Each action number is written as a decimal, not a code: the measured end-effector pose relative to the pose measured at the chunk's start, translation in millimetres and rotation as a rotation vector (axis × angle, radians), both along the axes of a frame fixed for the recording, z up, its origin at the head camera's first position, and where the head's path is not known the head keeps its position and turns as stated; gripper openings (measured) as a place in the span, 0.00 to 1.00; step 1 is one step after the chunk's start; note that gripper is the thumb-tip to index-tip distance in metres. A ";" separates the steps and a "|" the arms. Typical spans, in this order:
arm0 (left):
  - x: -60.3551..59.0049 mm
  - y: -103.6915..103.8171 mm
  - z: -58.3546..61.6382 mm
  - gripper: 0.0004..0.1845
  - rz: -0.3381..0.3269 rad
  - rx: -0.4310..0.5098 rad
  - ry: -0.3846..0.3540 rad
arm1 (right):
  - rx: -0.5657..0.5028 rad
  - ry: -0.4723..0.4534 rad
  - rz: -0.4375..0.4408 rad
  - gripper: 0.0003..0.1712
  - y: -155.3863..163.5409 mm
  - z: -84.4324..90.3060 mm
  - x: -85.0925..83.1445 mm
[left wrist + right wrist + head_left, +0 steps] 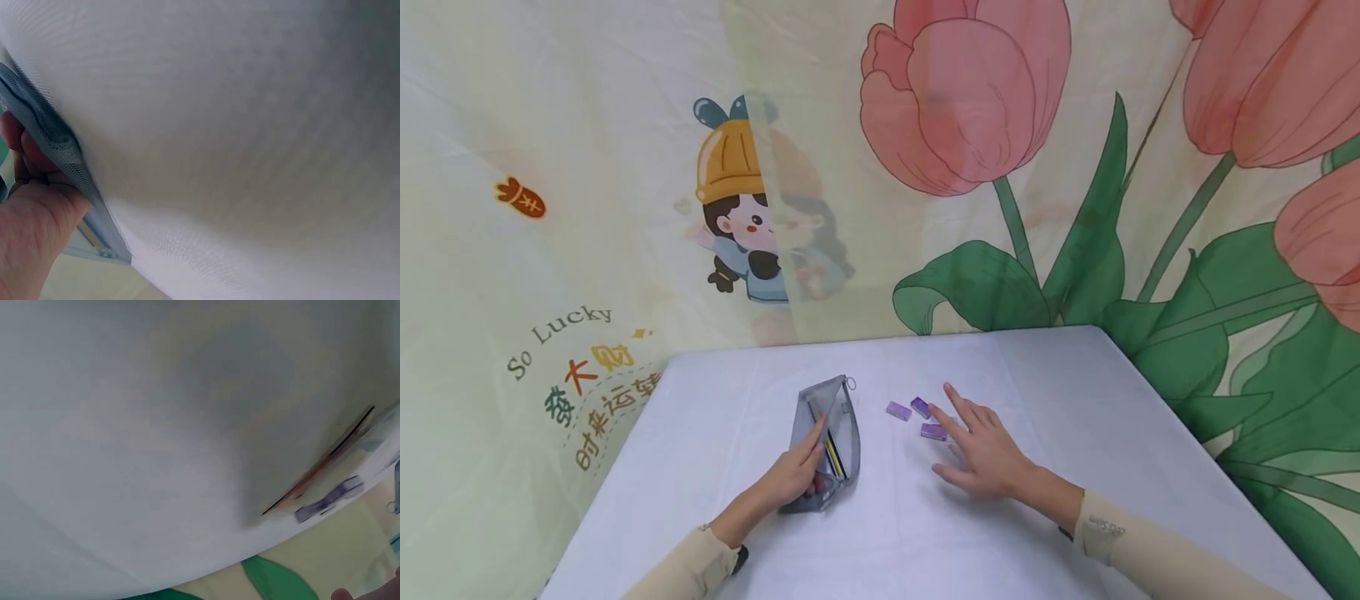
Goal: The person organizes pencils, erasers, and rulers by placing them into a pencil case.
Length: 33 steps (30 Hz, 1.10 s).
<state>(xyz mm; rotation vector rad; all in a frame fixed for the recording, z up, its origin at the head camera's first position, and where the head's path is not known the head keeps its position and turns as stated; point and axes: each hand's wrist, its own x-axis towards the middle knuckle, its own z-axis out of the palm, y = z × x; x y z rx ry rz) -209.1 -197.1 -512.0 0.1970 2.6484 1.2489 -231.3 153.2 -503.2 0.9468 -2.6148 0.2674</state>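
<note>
Head view: left hand (795, 475) grips one mesh pouch (827, 442); spread right hand (983, 454) touches three purple erasers (934, 431).

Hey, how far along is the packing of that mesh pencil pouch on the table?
Done: the grey mesh pouch already holds pencils. In hand: the left hand holds the pouch at its near end, while the right hand, fingers straight, reaches over the purple erasers. Left: three erasers lie outside on the white table; none is picked up yet.

both arms wear long beige sleeves (1142, 546); small grey lettering on the right cuff, a dark band at the left cuff (739, 557).
</note>
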 end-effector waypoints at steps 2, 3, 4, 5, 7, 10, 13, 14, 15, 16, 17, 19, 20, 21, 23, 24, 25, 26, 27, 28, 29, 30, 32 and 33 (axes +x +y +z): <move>-0.2 -0.8 1.2 0.29 -0.006 -0.009 0.004 | 0.016 0.001 -0.030 0.52 7.4 -0.5 -4.1; -0.6 -1.4 2.1 0.29 -0.009 -0.014 0.009 | 0.020 -0.007 -0.043 0.52 10.6 -0.7 -6.1; -0.8 -2.0 3.5 0.29 -0.013 -0.020 0.012 | 0.023 -0.011 -0.055 0.52 13.7 -1.3 -8.2; -1.3 -2.8 4.3 0.30 -0.017 -0.025 0.016 | 0.017 -0.016 -0.063 0.52 16.6 -2.0 -9.7; -2.2 -4.3 5.5 0.30 -0.032 -0.030 0.026 | -0.005 -0.013 -0.075 0.53 22.3 -4.1 -12.7; -3.0 -6.0 6.6 0.30 -0.040 -0.031 0.028 | -0.031 -0.001 -0.093 0.54 31.3 -7.7 -19.5; -3.0 -7.0 6.7 0.30 -0.036 -0.021 0.025 | -0.034 0.014 -0.124 0.55 40.7 -11.2 -29.5; -2.7 -7.0 7.0 0.30 -0.036 -0.018 0.024 | -0.028 0.010 -0.142 0.55 43.9 -12.0 -32.7; -2.4 -6.9 6.8 0.30 -0.035 -0.018 0.023 | -0.031 0.002 -0.157 0.55 46.7 -12.2 -35.2; -2.0 -6.7 6.9 0.30 -0.036 -0.011 0.020 | -0.029 -0.005 -0.174 0.54 49.3 -12.6 -37.7; -1.7 -6.5 6.5 0.30 -0.037 -0.007 0.019 | -0.030 -0.013 -0.189 0.54 51.7 -12.8 -39.9; -0.7 -5.8 6.4 0.30 -0.040 0.000 0.015 | -0.040 -0.033 -0.212 0.53 55.8 -12.8 -43.3; -0.5 -5.6 6.0 0.30 -0.038 0.002 0.015 | -0.041 -0.039 -0.222 0.53 57.3 -12.8 -44.9; -0.4 -5.4 5.5 0.30 -0.036 0.006 0.014 | -0.042 -0.048 -0.230 0.52 58.7 -12.7 -46.4; -0.4 -5.2 4.4 0.30 -0.033 0.010 0.012 | -0.036 -0.071 -0.245 0.52 61.1 -12.9 -49.1; -0.3 -5.1 4.0 0.30 -0.033 0.012 0.010 | -0.029 -0.084 -0.252 0.52 62.2 -13.2 -50.2; -0.4 -5.1 3.4 0.30 -0.033 0.013 0.007 | -0.024 -0.097 -0.256 0.52 63.1 -13.6 -51.4; -0.6 -5.1 2.7 0.30 -0.032 0.012 0.006 | -0.014 -0.111 -0.262 0.52 63.7 -14.2 -52.5; -0.7 -5.2 2.0 0.30 -0.030 0.010 0.006 | -0.010 -0.123 -0.264 0.52 64.2 -14.5 -53.7; -0.6 -5.1 1.9 0.30 -0.028 0.013 0.005 | -0.010 -0.133 -0.265 0.52 64.5 -14.8 -55.0; -0.7 -4.9 1.6 0.29 -0.029 0.011 0.004 | -0.006 -0.139 -0.267 0.52 64.8 -15.2 -56.3; -0.7 -4.7 1.4 0.29 -0.029 0.009 0.004 | -0.004 -0.142 -0.270 0.51 65.0 -15.6 -57.7; -0.8 -4.1 1.3 0.30 -0.031 0.010 0.005 | -0.008 -0.154 -0.275 0.51 65.0 -16.4 -60.4; -0.8 -3.9 1.1 0.30 -0.034 0.010 0.009 | -0.010 -0.162 -0.277 0.51 64.8 -16.6 -61.9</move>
